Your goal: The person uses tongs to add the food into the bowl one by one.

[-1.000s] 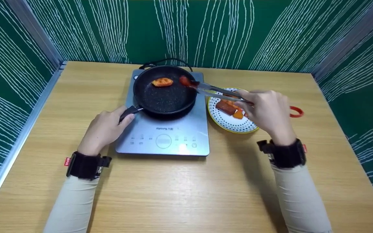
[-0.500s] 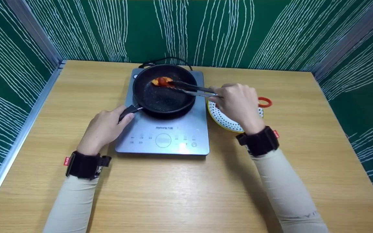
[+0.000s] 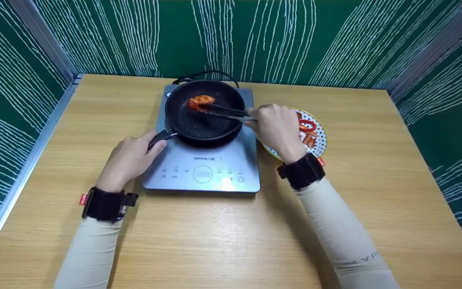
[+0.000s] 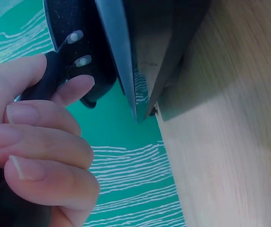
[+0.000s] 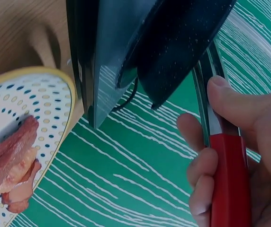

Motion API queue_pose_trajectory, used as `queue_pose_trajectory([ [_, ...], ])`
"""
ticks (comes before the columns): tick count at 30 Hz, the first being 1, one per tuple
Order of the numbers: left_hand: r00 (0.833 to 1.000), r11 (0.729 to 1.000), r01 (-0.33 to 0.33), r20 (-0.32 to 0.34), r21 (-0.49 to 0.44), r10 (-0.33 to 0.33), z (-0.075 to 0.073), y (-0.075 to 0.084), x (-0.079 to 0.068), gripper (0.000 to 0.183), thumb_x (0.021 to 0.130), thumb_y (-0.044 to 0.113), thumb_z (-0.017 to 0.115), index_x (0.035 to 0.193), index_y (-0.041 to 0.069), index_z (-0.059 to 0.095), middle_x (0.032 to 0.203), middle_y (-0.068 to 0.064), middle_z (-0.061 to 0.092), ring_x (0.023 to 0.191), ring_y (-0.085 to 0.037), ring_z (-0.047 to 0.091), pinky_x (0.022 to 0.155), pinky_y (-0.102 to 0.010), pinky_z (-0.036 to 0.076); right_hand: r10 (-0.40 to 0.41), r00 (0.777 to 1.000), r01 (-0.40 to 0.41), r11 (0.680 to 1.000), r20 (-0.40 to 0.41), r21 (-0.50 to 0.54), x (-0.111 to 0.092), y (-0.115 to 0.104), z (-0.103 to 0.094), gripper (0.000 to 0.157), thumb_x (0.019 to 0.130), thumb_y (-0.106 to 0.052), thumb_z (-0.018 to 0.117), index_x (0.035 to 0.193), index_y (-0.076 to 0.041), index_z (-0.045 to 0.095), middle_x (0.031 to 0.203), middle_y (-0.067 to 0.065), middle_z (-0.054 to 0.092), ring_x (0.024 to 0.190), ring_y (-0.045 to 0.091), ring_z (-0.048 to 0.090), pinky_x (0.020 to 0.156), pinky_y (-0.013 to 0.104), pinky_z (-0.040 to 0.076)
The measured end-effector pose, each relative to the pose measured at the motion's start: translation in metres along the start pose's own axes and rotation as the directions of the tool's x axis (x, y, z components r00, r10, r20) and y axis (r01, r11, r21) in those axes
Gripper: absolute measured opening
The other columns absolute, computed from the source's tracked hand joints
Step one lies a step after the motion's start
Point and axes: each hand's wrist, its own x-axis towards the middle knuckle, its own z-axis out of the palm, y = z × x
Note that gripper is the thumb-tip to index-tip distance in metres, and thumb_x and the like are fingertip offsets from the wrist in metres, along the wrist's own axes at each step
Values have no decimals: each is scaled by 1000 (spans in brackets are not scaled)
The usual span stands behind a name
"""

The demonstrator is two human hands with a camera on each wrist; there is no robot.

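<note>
My left hand (image 3: 130, 160) grips the black handle (image 3: 162, 138) of a dark frying pan (image 3: 203, 126). The left wrist view shows its fingers (image 4: 55, 146) curled round that handle. In my right hand (image 3: 276, 126) are metal tongs (image 3: 231, 113), whose red handle (image 5: 230, 182) fills the palm in the right wrist view. The tong tips are inside the pan at a small dark-red food piece (image 3: 193, 105); whether they still pinch it I cannot tell. Touching or very near that piece lies an orange-brown piece, perhaps a chicken wing (image 3: 203, 99).
Under the pan is a silver induction cooker (image 3: 203, 184), its black cord (image 3: 215, 72) behind. A dotted plate with a yellow rim (image 3: 322, 151) stands to the right, bearing several food pieces (image 5: 12, 156), partly behind my right hand. Green walls (image 3: 255, 40) surround the wooden table (image 3: 199, 241).
My right hand has moved left with the tongs, carrying the dark-red piece from the pan's right side to beside the orange-brown piece. My left hand has stayed on the handle.
</note>
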Motion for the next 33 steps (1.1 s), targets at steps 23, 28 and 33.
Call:
queue_pose_trajectory([
  [23,1000,1000,5,3,0,-5,0,0,1,32,113,46,50,123,16,59,78,-7,46,75,-31,54,65,-39,34,8,999,-5,998,39,-59,14,-19,17,28,97,-29,81,120,-13,80,81,15,73,62,33,63,52,48,48],
  [28,1000,1000,20,12,-15,-20,0,0,0,34,113,47,49,124,17,59,81,-8,49,77,-30,54,66,-39,35,8,999,-6,999,51,-46,13,-20,15,32,97,-31,81,124,-13,80,84,15,74,64,35,65,53,48,48],
  [33,1000,1000,1,2,1,-1,0,0,0,34,113,46,49,121,15,59,80,-8,49,77,-30,54,66,-39,34,15,999,-12,998,48,-65,12,-21,15,30,96,-32,81,121,-14,80,84,15,73,65,38,66,53,51,48],
])
